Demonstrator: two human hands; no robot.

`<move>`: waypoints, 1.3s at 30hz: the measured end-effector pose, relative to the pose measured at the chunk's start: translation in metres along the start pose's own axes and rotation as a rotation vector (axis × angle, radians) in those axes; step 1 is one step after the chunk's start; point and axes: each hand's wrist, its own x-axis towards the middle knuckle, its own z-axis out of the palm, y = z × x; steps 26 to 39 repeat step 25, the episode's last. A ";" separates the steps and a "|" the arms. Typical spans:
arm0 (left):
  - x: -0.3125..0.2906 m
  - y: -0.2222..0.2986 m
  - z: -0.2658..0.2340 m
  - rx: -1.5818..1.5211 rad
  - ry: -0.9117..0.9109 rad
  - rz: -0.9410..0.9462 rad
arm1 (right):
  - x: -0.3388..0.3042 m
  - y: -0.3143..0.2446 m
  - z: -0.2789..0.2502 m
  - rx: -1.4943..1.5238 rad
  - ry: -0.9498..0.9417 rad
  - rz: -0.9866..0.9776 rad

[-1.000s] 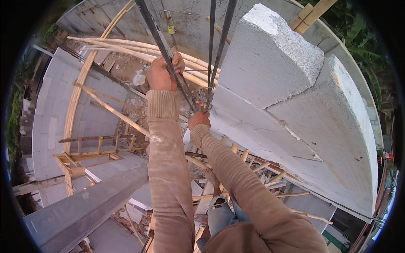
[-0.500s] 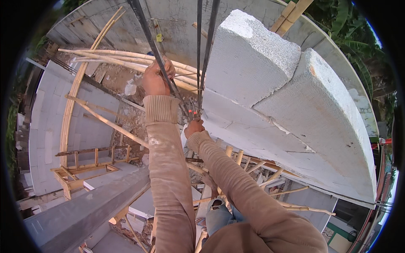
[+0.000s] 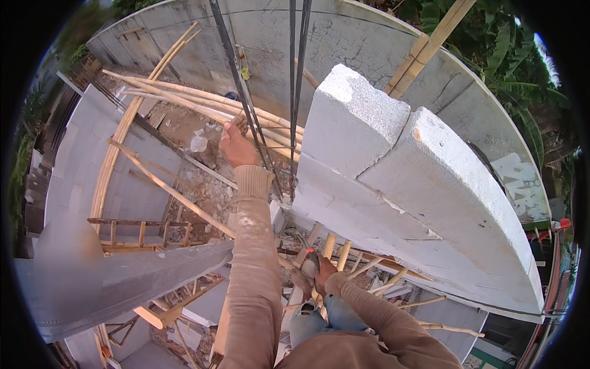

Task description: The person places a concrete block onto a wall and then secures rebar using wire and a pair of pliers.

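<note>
Head view, looking steeply down from the top of a block wall: we record the left hand [image 3: 236, 146] raised and curled about a dark vertical reinforcing bar [image 3: 244, 104], fingers closed on it, one of several bars that rise past the camera out of the wall line. The right hand [image 3: 321, 275] is low, near the person's knee, closed round a small tool with a red tip [image 3: 310, 255]; we cannot tell what kind of tool it is. The bars themselves stand just beside the stepped end of the grey block wall [image 3: 418, 203], where two upper blocks are set and jointed over a longer course. We judge the masonry here to be well advanced but not finished: the end of the wall steps down and the bars stand bare, with no formwork or concrete about them that we can see. Whether binding wire is already on the bars is too fine to make out. Bamboo poles [image 3: 184, 98] lean and cross below as scaffolding, and a grey concrete beam [image 3: 129, 277] runs at lower left over rubble-strewn ground. As to containers, we find none that we can identify with confidence; a small pale object among the rubble [image 3: 198, 142] may be a bag or a bottle, contents not discernible.
</note>
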 end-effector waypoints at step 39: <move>-0.480 -0.008 -0.370 0.592 0.207 -0.844 | 0.007 0.168 -0.078 -1.229 -0.503 -0.354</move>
